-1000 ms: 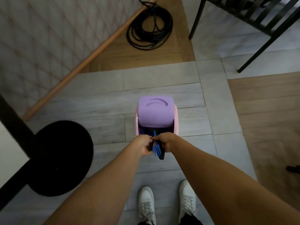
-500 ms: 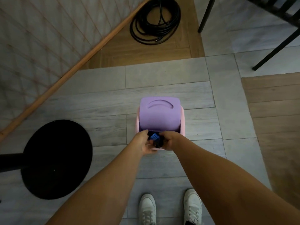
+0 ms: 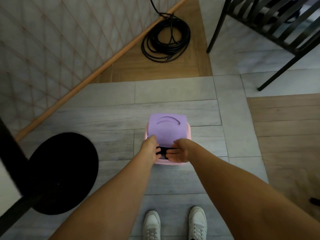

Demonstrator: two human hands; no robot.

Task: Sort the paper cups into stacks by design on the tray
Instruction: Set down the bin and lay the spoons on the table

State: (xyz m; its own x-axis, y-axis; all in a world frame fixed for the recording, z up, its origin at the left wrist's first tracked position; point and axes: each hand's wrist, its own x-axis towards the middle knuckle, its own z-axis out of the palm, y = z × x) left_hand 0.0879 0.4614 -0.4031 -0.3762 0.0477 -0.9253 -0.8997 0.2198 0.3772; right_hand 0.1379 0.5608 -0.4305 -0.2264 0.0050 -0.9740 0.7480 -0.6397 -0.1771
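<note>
Grey floor, pink bin (image 3: 189, 134): the blue item has gone into its near opening; right hand (image 3: 180, 151) slack-fingered there, left hand (image 3: 149, 150) grip unclear; sorting apparently not underway

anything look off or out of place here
No spill or damage shows, but no paper cups or tray are in view: the left hand and right hand are at the dark opening of a pink plastic bin with a lilac lid on the floor. A coiled black cable lies loose by the wall.
</note>
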